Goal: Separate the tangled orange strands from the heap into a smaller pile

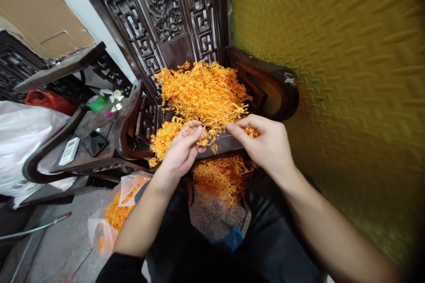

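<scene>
Nearest the camera, dark trousers flanked a speckled grey surface and a partly hidden blue object. Ahead lay a tangle of thin orange stems, below the front edge of the seat; to the left, a translucent plastic bag contained more orange pieces.

The left hand gripped an orange sprig between thumb and fingers, above the seat's front edge. The right hand, at the sprig's right, had thumb and forefinger nearly together; whether they gripped anything I could not tell.

Beyond, a large heap of orange blossom clusters covered much of the seat of a carved dark wooden armchair, with a smaller pile beside the left hand.

Leftward, a second wooden seat bore a white box, a black tray and white flowers. A yellow embossed panel rose at the right
</scene>
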`<state>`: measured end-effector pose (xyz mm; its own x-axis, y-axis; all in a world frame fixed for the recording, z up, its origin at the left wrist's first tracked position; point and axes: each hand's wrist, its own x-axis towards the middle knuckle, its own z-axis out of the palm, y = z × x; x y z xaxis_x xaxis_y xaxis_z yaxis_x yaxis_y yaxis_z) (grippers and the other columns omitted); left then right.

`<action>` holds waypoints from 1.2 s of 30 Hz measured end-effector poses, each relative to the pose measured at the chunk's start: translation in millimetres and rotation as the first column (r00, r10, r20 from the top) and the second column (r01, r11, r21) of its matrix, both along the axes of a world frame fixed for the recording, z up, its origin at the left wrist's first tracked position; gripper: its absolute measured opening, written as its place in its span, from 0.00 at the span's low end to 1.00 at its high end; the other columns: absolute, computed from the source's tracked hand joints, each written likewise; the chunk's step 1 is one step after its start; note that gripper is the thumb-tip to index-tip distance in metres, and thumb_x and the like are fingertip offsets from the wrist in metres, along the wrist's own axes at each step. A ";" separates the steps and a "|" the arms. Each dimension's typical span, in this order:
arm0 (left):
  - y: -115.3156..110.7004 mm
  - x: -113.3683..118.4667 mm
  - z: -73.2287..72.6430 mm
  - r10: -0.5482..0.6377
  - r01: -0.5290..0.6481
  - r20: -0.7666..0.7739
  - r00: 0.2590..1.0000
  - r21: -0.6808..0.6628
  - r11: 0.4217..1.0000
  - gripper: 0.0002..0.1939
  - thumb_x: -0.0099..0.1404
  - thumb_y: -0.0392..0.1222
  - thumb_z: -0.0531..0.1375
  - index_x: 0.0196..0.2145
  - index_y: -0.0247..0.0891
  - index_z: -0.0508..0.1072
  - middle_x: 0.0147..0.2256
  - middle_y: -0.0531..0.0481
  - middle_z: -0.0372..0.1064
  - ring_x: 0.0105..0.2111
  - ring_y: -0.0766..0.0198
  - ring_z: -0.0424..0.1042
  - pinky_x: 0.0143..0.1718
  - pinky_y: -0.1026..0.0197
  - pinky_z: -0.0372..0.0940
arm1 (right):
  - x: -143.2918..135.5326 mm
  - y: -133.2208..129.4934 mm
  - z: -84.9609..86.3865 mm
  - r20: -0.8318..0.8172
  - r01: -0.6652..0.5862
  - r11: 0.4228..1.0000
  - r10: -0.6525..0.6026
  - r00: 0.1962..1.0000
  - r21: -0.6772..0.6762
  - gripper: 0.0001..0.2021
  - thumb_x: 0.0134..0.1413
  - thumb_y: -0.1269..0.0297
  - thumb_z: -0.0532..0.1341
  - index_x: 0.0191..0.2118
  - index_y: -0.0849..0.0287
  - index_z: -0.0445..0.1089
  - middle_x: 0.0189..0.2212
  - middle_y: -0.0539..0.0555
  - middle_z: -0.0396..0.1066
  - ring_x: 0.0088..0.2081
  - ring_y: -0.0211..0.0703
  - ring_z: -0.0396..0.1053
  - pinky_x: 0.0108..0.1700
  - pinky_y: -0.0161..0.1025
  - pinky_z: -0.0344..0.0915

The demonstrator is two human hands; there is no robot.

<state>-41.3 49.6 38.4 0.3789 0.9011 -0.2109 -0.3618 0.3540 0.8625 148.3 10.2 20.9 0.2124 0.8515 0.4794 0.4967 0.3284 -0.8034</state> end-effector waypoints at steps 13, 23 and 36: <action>0.1 11.0 -13.3 0.135 -0.133 -0.009 0.991 0.081 0.988 0.26 0.50 0.38 0.78 0.42 0.37 0.71 0.33 0.51 0.77 0.29 0.71 0.72 0.28 0.68 0.60 | -20.0 0.5 -11.6 0.222 -0.180 0.973 0.146 0.964 0.143 0.07 0.67 0.63 0.65 0.37 0.60 0.75 0.31 0.53 0.76 0.31 0.40 0.72 0.36 0.38 0.65; 24.8 -12.2 4.7 0.350 -0.358 0.171 0.921 0.016 0.934 0.15 0.57 0.30 0.71 0.41 0.38 0.75 0.31 0.55 0.72 0.30 0.70 0.72 0.32 0.66 0.64 | -32.4 -15.8 -0.6 0.055 -0.385 0.918 0.381 0.923 0.097 0.08 0.64 0.72 0.60 0.33 0.59 0.73 0.29 0.52 0.74 0.30 0.38 0.71 0.35 0.37 0.66; 1.7 -2.3 -3.4 0.027 -0.028 0.050 0.998 0.020 0.999 0.11 0.52 0.39 0.73 0.33 0.34 0.79 0.34 0.48 0.75 0.28 0.67 0.73 0.32 0.61 0.72 | -22.4 4.6 -12.6 -0.392 -0.292 0.934 0.195 0.899 -0.206 0.22 0.56 0.51 0.70 0.51 0.63 0.81 0.46 0.61 0.79 0.20 0.33 0.68 0.23 0.37 0.65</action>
<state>-43.6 51.2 34.9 0.3637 0.9151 -0.1738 -0.4139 0.3260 0.8500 125.9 14.8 8.4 0.0986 0.9803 0.1710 0.0885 0.1625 -0.9827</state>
